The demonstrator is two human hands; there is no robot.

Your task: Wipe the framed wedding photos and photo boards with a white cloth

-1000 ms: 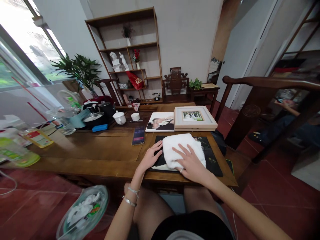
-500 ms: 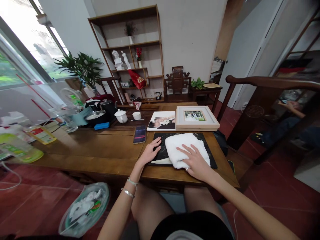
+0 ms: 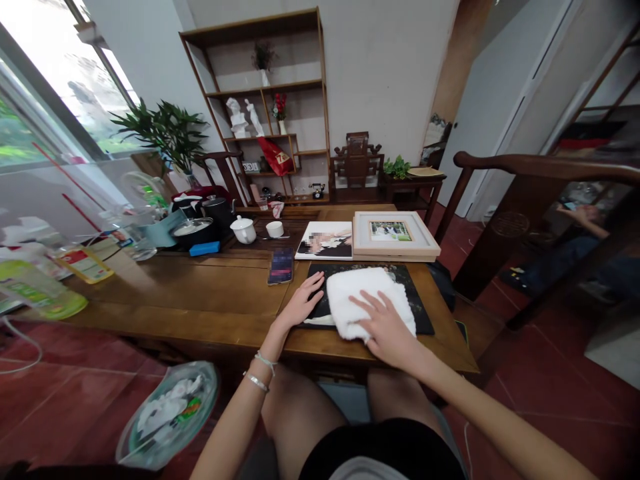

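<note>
A folded white towel point(image 3: 345, 303) lies on a dark panel point(image 3: 423, 313), which looks like a printed photo board, at the table's front edge. My right hand point(image 3: 387, 327) rests flat on the towel with its fingers spread, pressing it against the panel. At the panel's left edge lies my left hand point(image 3: 303, 301), palm down and fingers stretched out. It holds nothing. The towel and my hands cover much of the panel's picture; a pale strip shows along its lower left edge.
Behind the panel lie a photo print point(image 3: 325, 243) and a pale wooden picture frame point(image 3: 433, 250). A phone point(image 3: 281, 267), a blue block point(image 3: 205, 249), a white teapot point(image 3: 243, 230) and bottles stand to the left. A waste bin point(image 3: 210, 400) is on the floor; a chair point(image 3: 487, 253) stands right.
My right hand and the towel have slid slightly left and toward me over the panel, uncovering more of its right side. My left hand stays in place.
</note>
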